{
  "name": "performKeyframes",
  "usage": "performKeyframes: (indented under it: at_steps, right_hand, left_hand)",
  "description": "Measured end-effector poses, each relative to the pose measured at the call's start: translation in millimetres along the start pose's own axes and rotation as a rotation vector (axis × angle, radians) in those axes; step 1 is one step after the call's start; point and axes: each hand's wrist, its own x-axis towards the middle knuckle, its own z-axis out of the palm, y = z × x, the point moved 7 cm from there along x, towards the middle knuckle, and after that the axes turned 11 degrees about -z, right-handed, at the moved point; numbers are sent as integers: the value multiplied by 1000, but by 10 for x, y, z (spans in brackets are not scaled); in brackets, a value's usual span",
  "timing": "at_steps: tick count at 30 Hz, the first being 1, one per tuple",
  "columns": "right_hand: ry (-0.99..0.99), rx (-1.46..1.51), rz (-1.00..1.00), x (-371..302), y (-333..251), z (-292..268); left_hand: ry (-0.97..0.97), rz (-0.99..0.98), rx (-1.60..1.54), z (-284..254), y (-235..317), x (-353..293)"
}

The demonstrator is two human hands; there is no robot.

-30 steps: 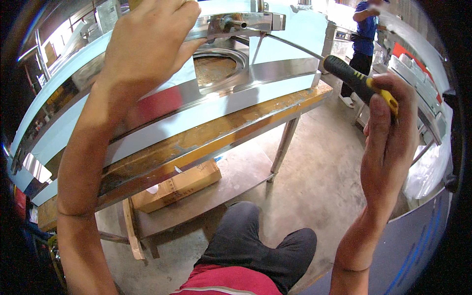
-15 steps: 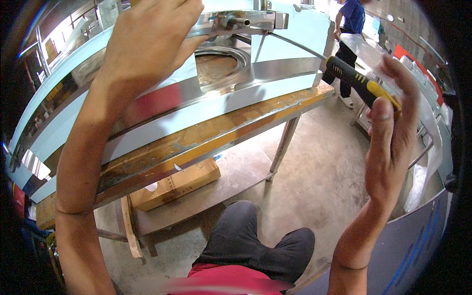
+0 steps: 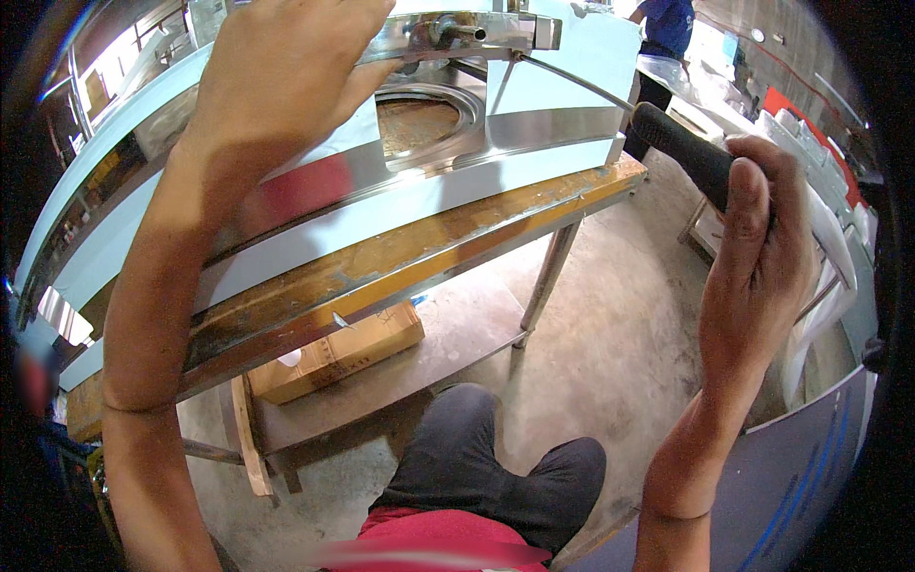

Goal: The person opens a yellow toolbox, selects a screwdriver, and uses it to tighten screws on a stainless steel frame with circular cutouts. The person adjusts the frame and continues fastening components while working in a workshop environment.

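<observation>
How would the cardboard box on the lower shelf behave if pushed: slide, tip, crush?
The cardboard box lies flat on its broad side on the lower shelf, so it would probably slide rather than tip. Its long, low shape makes rolling unlikely. Being cardboard, its walls may dent under a hard shove; its weight cannot be judged, since the contents are hidden.

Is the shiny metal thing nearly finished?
The metal panel already lies on the bench with its round hole cut. In hand: the left hand steadies the fitting; the right hand works a screwdriver. What remains can't be told.
</observation>
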Motion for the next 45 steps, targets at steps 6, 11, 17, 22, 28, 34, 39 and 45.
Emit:
performKeyframes:
  at_steps: [6,11,17,22,28,34,39,45]
  right_hand:
    - [131,215,-164,9,-133,-94]
    - [-23,64,89,-37,31,12]
    - [-21,342,54,-25,24,27]
    - [-41,235,73,-38,2,10]
    - [-29,141,94,-19,-33,5]
    - [210,113,-220,67,-208,-137]
    - [70,59,116,-29,14,-39]
    - [236,354,-67,10,-137,-69]
  left_hand:
    - [-10,8,-10,-16,-2,3]
    - [-9,11,62,-4,0,-2]
    - [-23,-17,40,27,11,-24]
    - [-33,-22,-1,39,-18,-3]
    - [12,-55,13,91,-35,-29]
    - [26,-16,-3,72,-30,-38]
    - [-34,-72,8,94,-49,-30]
    - [4,-59,-18,50,-25,-38]
